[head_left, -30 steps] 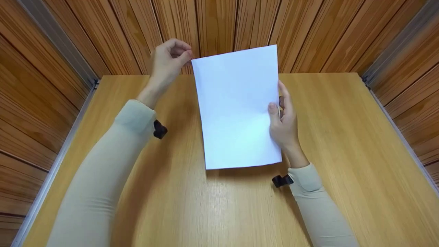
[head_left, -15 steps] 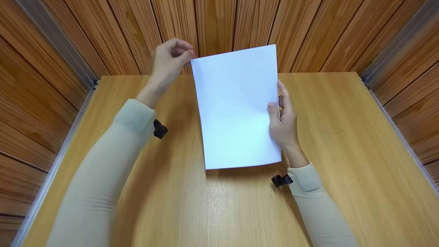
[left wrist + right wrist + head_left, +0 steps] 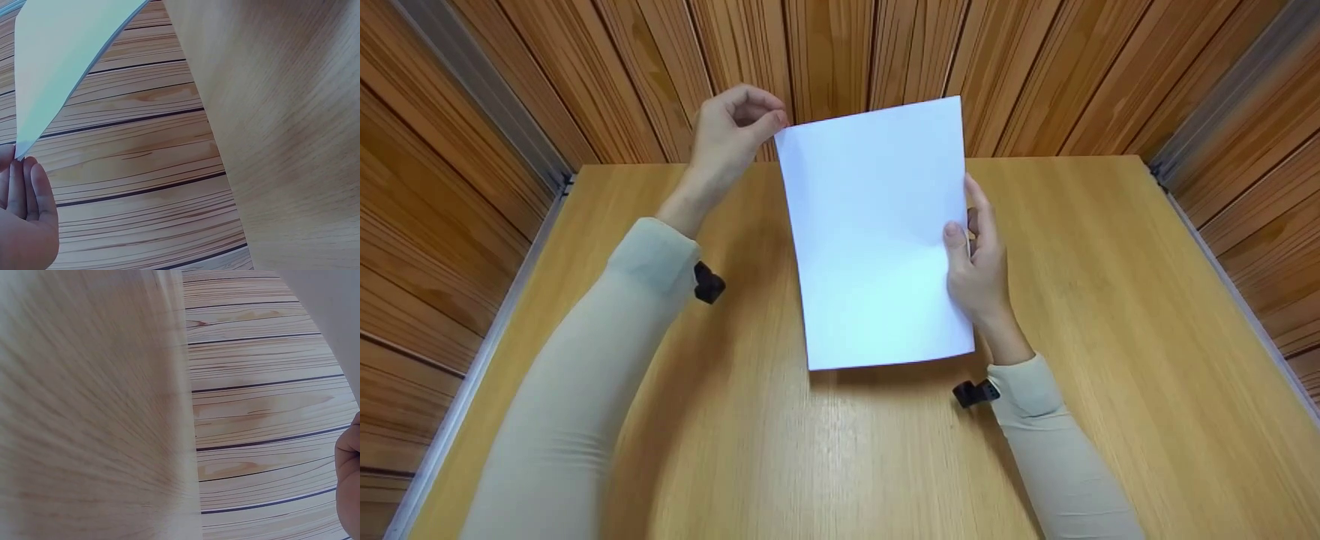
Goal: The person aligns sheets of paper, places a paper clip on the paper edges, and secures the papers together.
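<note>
White paper (image 3: 877, 247), blank on the side that shows, is held up over the table and tilted, with a slight bend. At its upper left corner the left hand (image 3: 727, 139) pinches it between thumb and fingertips. The left wrist view shows that hand (image 3: 28, 219) at the pointed corner of the paper (image 3: 50, 73). My right hand (image 3: 982, 262) grips the right edge, thumb on the front face and the other fingers partly hidden behind. Only a small part of the right hand (image 3: 349, 472) appears in the right wrist view, below the paper (image 3: 332, 309).
Beneath the paper lies a light wooden table (image 3: 840, 457). A wood-plank wall (image 3: 1035, 75) rises behind it, with more plank panels on both sides. Black wrist cameras sit at the left cuff (image 3: 709, 283) and the right cuff (image 3: 976, 393).
The paper has shifted very slightly to the left, with the right hand along its edge. Both hands keep their holds.
</note>
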Motion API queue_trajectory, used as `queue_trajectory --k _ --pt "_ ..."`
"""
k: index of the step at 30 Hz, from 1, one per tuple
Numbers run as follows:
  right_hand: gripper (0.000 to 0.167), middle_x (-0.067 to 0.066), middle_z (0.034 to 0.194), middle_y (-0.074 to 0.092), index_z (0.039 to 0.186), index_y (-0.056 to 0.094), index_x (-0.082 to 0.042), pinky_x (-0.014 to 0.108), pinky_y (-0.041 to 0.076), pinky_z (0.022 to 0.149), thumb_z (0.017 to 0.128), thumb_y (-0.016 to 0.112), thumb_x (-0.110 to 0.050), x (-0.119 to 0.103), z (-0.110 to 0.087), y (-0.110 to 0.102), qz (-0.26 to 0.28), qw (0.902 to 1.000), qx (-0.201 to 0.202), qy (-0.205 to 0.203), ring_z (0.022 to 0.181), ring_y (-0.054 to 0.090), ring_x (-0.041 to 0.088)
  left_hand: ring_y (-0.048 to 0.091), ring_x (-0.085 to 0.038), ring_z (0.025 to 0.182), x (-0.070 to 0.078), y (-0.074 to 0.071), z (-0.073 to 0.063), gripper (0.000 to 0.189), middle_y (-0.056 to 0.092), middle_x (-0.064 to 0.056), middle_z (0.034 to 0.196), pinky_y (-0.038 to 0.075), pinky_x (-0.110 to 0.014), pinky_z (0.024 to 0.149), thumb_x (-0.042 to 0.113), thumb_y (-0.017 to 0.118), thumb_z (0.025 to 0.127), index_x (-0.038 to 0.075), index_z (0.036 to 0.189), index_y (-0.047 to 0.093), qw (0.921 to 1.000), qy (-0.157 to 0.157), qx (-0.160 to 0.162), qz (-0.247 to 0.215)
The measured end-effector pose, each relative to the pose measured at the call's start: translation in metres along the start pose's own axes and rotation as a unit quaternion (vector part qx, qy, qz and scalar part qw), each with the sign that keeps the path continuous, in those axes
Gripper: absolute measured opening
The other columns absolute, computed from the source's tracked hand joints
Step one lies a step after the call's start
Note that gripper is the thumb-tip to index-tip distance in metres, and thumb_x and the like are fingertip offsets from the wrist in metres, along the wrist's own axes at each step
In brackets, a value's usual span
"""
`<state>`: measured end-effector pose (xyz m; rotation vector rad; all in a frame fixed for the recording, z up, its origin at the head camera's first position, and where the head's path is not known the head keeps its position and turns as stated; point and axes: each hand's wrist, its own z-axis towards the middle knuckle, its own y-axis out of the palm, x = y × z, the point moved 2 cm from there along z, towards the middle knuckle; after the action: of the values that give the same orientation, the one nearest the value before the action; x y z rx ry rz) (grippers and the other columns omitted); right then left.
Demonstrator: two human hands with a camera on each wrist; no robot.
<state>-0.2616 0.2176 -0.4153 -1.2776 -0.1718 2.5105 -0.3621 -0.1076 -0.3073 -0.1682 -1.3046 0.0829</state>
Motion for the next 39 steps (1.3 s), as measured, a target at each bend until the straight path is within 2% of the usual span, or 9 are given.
queue_trajectory --k 8,22,29,39 --pt "0.056 0.006 0.092 0.057 0.164 0.035 -0.003 0.024 0.038 0.065 0.111 0.053 -0.007 -0.0002 0.0003 -0.0001 -0.003 1.0000 -0.001 0.000 0.082 0.050 0.015 0.066 -0.019 0.099 0.0014 0.0003 -0.0009 0.007 0.073 -0.002 0.101 0.051 -0.031 0.088 0.015 0.075 0.101 0.012 0.107 0.076 1.0000 -0.005 0.003 0.007" --pt "0.057 0.007 0.093 0.056 0.164 0.037 -0.007 0.026 0.040 0.069 0.110 0.054 -0.006 -0.0005 0.0009 -0.0002 0.014 0.9993 -0.010 0.032 0.084 0.050 0.017 0.067 -0.019 0.099 -0.0003 0.0015 -0.0047 0.008 0.073 -0.003 0.102 0.052 -0.029 0.089 0.014 0.074 0.101 0.011 0.108 0.076 0.9994 0.032 -0.002 0.012" --pt "0.057 0.009 0.093 0.055 0.165 0.036 -0.008 0.025 0.038 0.065 0.110 0.051 -0.004 -0.0015 0.0006 0.0000 0.015 0.9984 -0.014 0.052 0.082 0.049 0.017 0.068 -0.021 0.099 -0.0001 0.0016 -0.0050 0.010 0.074 -0.004 0.101 0.053 -0.030 0.090 0.014 0.077 0.100 0.009 0.108 0.076 0.9996 0.026 -0.008 -0.002" --pt "0.057 0.010 0.094 0.057 0.165 0.036 -0.008 0.026 0.041 0.068 0.110 0.052 -0.005 -0.0014 0.0005 0.0001 0.012 0.9983 -0.018 0.054 0.084 0.051 0.018 0.070 -0.021 0.102 -0.0013 0.0002 -0.0065 0.011 0.075 -0.004 0.106 0.055 -0.030 0.093 0.012 0.075 0.100 0.011 0.111 0.076 0.9994 0.025 -0.015 0.017"
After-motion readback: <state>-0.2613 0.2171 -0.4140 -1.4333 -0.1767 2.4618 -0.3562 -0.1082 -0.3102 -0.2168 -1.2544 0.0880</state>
